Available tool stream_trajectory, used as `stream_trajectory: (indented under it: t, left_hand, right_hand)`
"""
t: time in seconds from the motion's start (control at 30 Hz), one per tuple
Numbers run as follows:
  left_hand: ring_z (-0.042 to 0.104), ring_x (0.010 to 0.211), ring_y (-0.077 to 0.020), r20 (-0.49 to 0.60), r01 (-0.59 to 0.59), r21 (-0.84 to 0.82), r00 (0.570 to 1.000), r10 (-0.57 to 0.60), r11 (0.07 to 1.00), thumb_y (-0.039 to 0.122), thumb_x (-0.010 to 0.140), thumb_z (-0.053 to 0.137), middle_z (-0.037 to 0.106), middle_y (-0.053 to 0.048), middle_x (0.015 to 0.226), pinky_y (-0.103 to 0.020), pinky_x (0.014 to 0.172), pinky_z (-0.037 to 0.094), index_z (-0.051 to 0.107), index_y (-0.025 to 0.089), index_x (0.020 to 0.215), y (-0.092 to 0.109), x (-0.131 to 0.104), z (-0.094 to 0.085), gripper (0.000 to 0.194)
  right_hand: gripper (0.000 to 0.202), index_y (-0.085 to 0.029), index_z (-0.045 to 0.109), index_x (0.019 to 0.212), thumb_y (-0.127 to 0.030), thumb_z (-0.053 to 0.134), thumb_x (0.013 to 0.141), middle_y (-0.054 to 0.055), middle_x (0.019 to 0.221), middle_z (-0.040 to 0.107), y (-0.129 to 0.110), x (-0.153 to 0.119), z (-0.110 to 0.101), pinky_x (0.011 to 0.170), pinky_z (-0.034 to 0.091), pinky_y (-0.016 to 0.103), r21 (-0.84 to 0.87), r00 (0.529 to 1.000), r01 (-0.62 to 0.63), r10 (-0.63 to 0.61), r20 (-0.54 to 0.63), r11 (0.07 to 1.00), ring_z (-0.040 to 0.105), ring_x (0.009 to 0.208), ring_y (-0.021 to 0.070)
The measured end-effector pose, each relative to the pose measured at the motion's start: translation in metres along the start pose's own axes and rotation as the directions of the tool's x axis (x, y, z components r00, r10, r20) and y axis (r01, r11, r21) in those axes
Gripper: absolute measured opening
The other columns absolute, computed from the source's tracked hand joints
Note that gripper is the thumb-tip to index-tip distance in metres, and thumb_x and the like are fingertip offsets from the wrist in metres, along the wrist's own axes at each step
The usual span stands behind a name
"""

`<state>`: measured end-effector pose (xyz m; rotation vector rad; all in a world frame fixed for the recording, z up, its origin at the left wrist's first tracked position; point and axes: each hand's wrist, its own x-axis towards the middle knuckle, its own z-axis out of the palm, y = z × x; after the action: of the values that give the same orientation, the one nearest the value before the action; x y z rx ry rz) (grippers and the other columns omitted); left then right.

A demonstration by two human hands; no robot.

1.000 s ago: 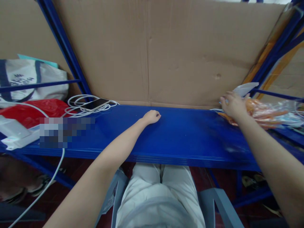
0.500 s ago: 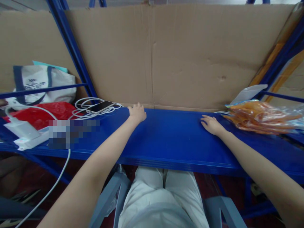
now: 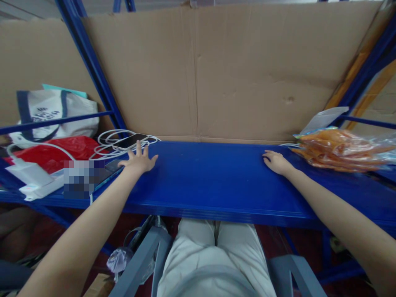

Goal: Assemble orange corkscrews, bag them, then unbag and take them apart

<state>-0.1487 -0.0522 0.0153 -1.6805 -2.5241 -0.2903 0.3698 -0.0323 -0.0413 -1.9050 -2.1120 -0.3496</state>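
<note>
My left hand [image 3: 139, 160] is open with its fingers spread, over the left part of the blue shelf top [image 3: 213, 181]. Just past its fingertips lies a phone [image 3: 131, 141] among coiled white cable [image 3: 103, 140]. Another dark flat device [image 3: 113, 166], partly blurred out, sits to the left of that hand. On the right side of the shelf top rests my right hand [image 3: 276, 162], palm down, fingers loosely extended and holding nothing. Near it is a clear plastic bag of orange-brown material [image 3: 337, 146].
At the left are a white power strip with a plug [image 3: 34, 175], a red plastic bag [image 3: 58, 152] and a canvas tote bag [image 3: 77, 107]. A cardboard panel [image 3: 241, 74] stands behind, between blue metal posts [image 3: 93, 62]. Grey chair arms [image 3: 145, 255] flank my legs.
My left hand has moved left across the shelf top toward the phone and cable, its fingers now spread wider. The right hand stays in nearly the same place.
</note>
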Motion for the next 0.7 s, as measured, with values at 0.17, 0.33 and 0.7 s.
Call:
stream_trajectory:
  t: [0.17, 0.33, 0.7]
  left_hand:
    - [0.005, 0.152, -0.0461, 0.05, 0.068, -0.03, 0.997, -0.067, 0.997, 0.066, 0.09, 0.032, 0.0, -0.005, 0.17, -0.073, 0.102, 0.039, 0.02, 0.029, 0.161, -0.012, 0.0, -0.003, 0.081]
    - [0.008, 0.151, -0.0483, 0.068, 0.077, -0.061, 0.995, -0.073, 0.995, 0.069, 0.089, 0.034, 0.008, -0.01, 0.17, -0.076, 0.104, 0.034, 0.021, 0.026, 0.161, -0.02, 0.006, 0.0, 0.085]
    - [0.008, 0.151, -0.0498, 0.045, 0.014, -0.093, 0.999, -0.01, 0.996, 0.07, 0.086, 0.04, 0.006, -0.01, 0.17, -0.077, 0.109, 0.026, 0.026, 0.027, 0.16, -0.015, 0.027, 0.002, 0.087]
  right_hand:
    - [0.041, -0.014, 0.07, 0.12, -0.024, 0.041, 0.093, 0.018, 0.142, 0.059, 0.001, 0.0, 0.001, 0.109, 0.043, 0.055, 0.005, 1.0, 0.008, -0.008, 0.005, 1.0, 0.055, 0.133, 0.0325]
    - [0.039, -0.016, 0.07, 0.118, -0.025, 0.042, 0.093, 0.016, 0.14, 0.06, 0.003, 0.0, 0.001, 0.108, 0.045, 0.053, 0.005, 1.0, 0.01, -0.01, -0.004, 1.0, 0.055, 0.132, 0.0312]
    - [0.042, -0.012, 0.067, 0.125, -0.022, 0.04, 0.094, 0.018, 0.143, 0.057, -0.002, 0.0, -0.002, 0.111, 0.042, 0.05, -0.012, 0.998, -0.017, 0.018, 0.052, 1.0, 0.053, 0.135, 0.0309]
